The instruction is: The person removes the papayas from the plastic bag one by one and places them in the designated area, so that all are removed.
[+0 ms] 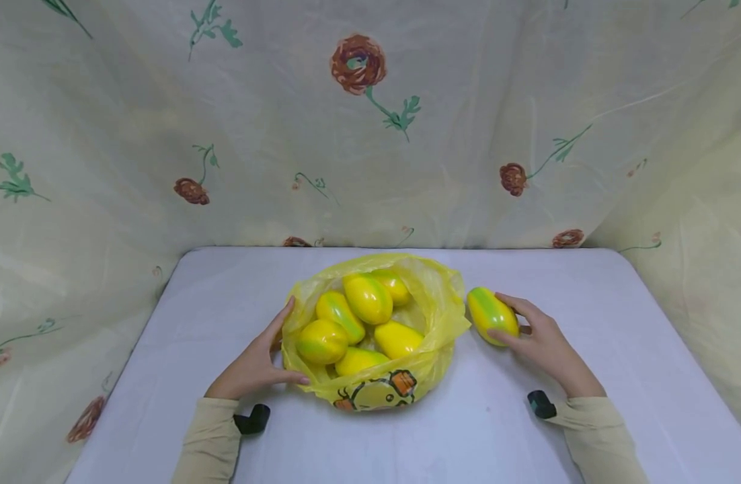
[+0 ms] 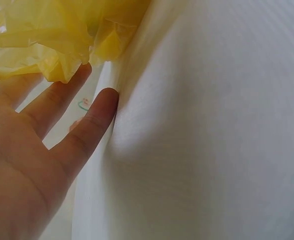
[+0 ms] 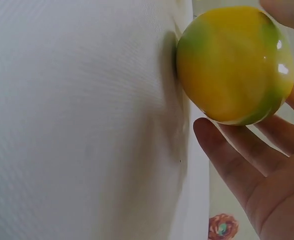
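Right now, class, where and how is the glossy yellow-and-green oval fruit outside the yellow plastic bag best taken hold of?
Probably across the widest middle of the glossy yellow-and-green oval fruit, gripping opposite flanks and coming from the right, where the right hand is. The fruit lies on its side, its smooth ends round off, and the yellow plastic bag stands close on its left.

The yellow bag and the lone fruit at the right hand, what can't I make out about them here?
- Floor of the yellow bag, head view: mostly hidden by the six visible fruits; any more beneath cannot be told.
- Rest of the bag, left wrist view: cut off by the top edge.
- Lone fruit's underside, head view: hidden beneath its own body.
- Full grip of the right hand, right wrist view: thumb cut off by the frame's edge.
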The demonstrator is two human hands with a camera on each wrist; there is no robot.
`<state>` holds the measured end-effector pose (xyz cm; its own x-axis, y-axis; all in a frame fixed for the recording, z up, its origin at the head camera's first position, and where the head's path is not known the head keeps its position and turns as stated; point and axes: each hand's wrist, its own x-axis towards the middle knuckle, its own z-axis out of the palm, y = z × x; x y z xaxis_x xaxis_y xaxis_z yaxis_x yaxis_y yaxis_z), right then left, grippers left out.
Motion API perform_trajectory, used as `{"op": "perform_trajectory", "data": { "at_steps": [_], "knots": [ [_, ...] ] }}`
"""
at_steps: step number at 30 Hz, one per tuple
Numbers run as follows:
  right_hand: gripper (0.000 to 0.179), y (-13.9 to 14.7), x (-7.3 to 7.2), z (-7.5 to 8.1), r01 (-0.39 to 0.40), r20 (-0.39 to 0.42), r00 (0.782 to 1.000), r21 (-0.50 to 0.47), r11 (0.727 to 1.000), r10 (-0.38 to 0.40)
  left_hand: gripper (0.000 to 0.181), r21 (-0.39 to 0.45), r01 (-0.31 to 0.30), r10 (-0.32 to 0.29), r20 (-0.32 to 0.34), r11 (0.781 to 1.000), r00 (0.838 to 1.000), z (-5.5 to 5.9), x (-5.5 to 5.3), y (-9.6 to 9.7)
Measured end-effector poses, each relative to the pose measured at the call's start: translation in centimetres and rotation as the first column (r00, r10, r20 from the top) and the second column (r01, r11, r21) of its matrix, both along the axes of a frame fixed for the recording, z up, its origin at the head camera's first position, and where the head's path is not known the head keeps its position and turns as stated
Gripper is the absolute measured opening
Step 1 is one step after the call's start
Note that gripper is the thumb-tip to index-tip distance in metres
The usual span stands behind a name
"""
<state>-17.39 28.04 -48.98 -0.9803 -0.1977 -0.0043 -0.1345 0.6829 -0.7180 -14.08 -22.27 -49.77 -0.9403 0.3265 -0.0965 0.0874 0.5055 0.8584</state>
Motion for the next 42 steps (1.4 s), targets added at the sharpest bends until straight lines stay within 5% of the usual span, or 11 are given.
{"op": "perform_trajectory", "data": {
  "at_steps": [42],
  "knots": [
    [0.081, 0.16, 0.18, -0.23, 0.013, -0.018, 1.0, -0.005, 1.0, -0.013, 0.136, 0.002, -0.001, 0.001, -0.003, 1.0, 1.0, 0.03, 0.06, 0.01]
  ]
}}
